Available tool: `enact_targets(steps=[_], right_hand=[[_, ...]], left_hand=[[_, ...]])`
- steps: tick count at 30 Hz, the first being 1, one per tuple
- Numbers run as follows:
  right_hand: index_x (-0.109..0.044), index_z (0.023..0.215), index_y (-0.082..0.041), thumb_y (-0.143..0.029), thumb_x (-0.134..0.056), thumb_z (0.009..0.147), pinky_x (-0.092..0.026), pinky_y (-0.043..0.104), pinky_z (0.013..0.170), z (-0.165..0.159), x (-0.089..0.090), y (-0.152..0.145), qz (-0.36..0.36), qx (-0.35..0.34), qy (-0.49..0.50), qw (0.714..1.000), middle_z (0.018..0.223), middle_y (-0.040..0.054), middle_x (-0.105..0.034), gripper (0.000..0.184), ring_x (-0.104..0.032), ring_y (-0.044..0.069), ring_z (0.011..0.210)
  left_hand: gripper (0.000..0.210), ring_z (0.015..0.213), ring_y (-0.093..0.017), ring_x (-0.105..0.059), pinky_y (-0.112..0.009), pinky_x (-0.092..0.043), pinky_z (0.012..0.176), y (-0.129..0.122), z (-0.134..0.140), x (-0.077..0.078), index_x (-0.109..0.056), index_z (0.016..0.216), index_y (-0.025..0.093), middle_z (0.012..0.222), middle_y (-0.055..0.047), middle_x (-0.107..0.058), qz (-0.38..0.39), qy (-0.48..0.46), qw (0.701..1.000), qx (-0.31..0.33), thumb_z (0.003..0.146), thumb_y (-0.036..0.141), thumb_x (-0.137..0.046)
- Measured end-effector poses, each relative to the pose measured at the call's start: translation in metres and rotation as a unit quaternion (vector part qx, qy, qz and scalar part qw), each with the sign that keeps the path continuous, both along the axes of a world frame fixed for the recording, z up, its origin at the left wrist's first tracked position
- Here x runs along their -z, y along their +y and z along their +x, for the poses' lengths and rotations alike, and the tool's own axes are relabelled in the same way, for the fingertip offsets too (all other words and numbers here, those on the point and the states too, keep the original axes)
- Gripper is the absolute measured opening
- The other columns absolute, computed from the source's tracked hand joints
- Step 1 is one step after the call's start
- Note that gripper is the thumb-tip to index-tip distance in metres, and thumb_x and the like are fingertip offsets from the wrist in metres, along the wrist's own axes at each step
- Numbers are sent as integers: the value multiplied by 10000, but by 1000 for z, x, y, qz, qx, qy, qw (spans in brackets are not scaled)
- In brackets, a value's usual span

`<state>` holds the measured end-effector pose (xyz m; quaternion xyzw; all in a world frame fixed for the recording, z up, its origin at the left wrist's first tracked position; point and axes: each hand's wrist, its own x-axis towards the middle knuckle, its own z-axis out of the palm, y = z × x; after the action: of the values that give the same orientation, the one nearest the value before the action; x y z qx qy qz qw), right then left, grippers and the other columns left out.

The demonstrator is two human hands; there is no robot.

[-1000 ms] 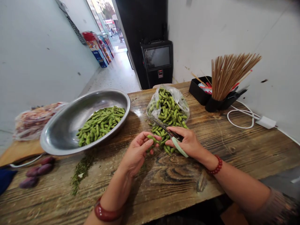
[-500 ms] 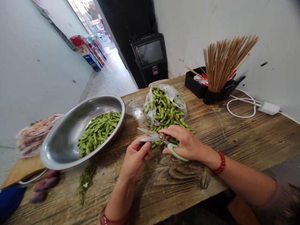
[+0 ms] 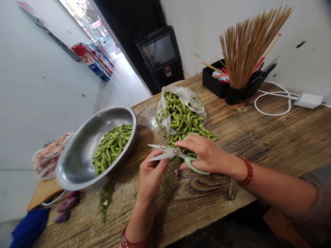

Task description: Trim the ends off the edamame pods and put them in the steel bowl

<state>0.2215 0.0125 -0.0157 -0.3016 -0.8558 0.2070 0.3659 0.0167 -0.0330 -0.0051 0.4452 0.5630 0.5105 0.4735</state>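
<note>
My right hand (image 3: 204, 153) grips a pair of scissors (image 3: 165, 153) with pale green handles, its blades spread apart and pointing left. Just under the blades, my left hand (image 3: 152, 175) is closed in a pinch; what its fingertips hold is hidden behind the lower blade. Beyond my hands, green edamame pods (image 3: 181, 117) spill out of a clear plastic bag (image 3: 200, 103) onto the wooden table (image 3: 204, 196). To the left, a large steel basin (image 3: 77, 144) stands tilted in view, with a heap of pods (image 3: 113, 146) on its right side.
Small green trimmings (image 3: 106, 198) lie in front of the basin, near several purple-red round items (image 3: 67, 203). A bag of pinkish food (image 3: 50, 156), a board (image 3: 43, 193) and blue cloth (image 3: 32, 225) are far left. Skewers (image 3: 248, 48), a black holder (image 3: 214, 84) and a white cable (image 3: 271, 112) sit back right.
The view has shifted a little, so the basin and the items on the left appear further right. The scissor blades are spread wider. Both hands stay close together.
</note>
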Motion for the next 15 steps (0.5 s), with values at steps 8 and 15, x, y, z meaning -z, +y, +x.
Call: enact_targets(steps=[8, 15], right_hand=[[-554, 1235, -175, -415, -750, 732, -475, 362, 769, 0, -1, -1, 12, 12, 15, 1000, 933, 79, -590, 591, -546, 211, 846], [-544, 1245, -174, -423, -757, 724, -478, 370, 797, -1, 1, 0, 8, 8, 13, 1000, 959, 84, -595, 616, -552, 214, 873]], left_hand=[[207, 592, -94, -484, -202, -381, 521, -1, 1, -2, -701, 867, 184, 741, -5, -630, 13, 19, 1000, -14, 706, 297, -765], [224, 580, -96, -476, -214, -376, 533, -1, -2, 1, -695, 897, 201, 728, 9, -627, 17, 18, 1000, -18, 707, 301, -762]])
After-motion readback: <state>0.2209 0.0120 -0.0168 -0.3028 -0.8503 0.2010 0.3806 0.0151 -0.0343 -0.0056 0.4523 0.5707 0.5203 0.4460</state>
